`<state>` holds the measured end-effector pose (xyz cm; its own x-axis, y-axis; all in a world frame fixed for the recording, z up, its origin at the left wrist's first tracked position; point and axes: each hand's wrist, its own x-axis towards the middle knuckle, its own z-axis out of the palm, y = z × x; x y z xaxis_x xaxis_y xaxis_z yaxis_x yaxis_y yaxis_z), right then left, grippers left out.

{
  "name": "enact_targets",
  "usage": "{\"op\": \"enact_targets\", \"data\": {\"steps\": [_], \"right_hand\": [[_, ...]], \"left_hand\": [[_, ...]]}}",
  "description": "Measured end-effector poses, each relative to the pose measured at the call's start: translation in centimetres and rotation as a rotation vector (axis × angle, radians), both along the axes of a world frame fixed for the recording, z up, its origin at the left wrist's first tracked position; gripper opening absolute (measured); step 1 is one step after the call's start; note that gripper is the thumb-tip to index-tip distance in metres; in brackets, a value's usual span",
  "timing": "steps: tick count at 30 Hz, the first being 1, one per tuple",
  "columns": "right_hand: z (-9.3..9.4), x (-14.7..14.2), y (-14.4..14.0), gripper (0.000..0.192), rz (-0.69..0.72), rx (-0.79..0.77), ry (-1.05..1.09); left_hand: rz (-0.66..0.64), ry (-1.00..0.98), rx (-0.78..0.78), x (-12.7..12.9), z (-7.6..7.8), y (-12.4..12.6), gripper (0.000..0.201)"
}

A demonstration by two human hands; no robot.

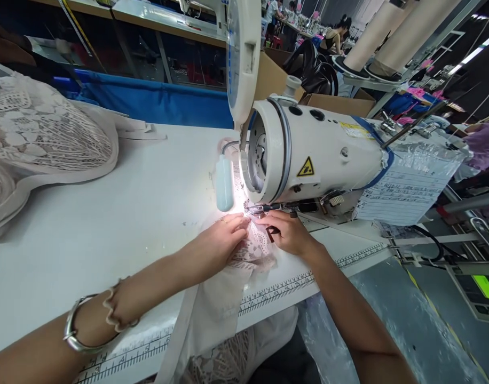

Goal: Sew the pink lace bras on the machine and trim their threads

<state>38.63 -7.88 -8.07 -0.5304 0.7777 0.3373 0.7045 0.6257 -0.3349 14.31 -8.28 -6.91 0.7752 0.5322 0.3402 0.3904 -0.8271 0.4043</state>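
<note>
At the needle area of a white sewing machine (320, 146), my left hand (224, 237) rests on a piece of pale pink lace fabric (252, 250), its fingers together and gripping the lace. On the other side of the presser foot, my right hand (290, 232) has its fingers curled at the lace's edge, thumb and fingertips closed on it. A small dark object (272, 233) shows beneath that hand; its kind is unclear. Sheer fabric (222, 298) trails from the lace over the table's front edge. A lit lamp (224, 184) glares on the stitching spot.
White lace pieces (56, 138) are heaped on the left of the white table (156, 197). Ruler tape (284, 290) runs along its front edge. A written sheet (404, 186) hangs from the machine, and a cardboard box (276, 80) stands behind. Another person (336, 37) sits far back.
</note>
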Motion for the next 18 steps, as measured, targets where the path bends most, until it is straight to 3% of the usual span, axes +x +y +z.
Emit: {"op": "enact_targets", "data": {"steps": [7,12,18], "right_hand": [[0.2,-0.4,0.2,0.031,0.094,0.178,-0.092],[0.6,-0.9,0.3,0.034,0.194,0.296,-0.096],[0.2,-0.8,0.2,0.046,0.161,0.261,-0.125]], "left_hand": [[-0.025,0.034,-0.102,-0.8,0.3,1.7,0.030],[-0.056,0.081,-0.037,-1.5,0.0,3.3,0.042],[0.063,0.046,-0.011,-1.5,0.0,3.7,0.046]]}}
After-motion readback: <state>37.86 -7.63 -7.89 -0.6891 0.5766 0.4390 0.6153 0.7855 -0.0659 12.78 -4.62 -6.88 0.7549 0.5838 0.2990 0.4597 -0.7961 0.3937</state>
